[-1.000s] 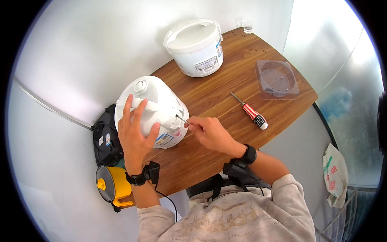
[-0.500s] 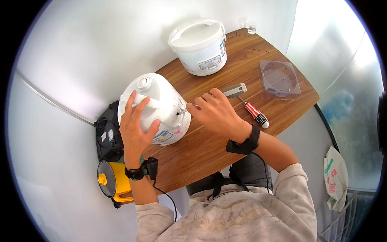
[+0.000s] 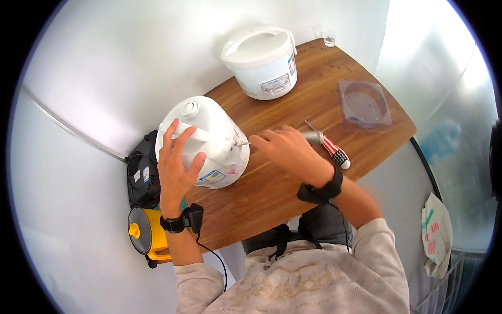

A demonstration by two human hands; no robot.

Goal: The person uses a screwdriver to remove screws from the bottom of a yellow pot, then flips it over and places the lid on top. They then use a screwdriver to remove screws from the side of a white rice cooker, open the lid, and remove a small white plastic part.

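Note:
A white rice cooker [image 3: 228, 161] with a lid handle and a round vent on top leans at the left of the table. Over its lid lie the spread fingers of my left hand [image 3: 180, 167], touching near the handle. My right hand [image 3: 293, 154] is closed around a screwdriver with a grey handle [image 3: 312, 137]. Its thin metal shaft [image 3: 243, 143] reaches the cooker's side, by a small dark spot. Whether the tip sits in a screw is too small to tell. Beside my right hand lies a second screwdriver [image 3: 336, 153] with a red, white and black handle.
Another white rice cooker [image 3: 264, 70] stands at the back. To the right is a clear plastic tray [image 3: 365, 107] holding tiny parts. Small dark bits and a little clear cup [image 3: 329, 41] are at the far corner. At left sit a black appliance [image 3: 142, 175] and a yellow pot [image 3: 157, 233].
My right hand has shifted slightly right, and the grey handle's end has swung nearer to me. My left hand stays on the lid.

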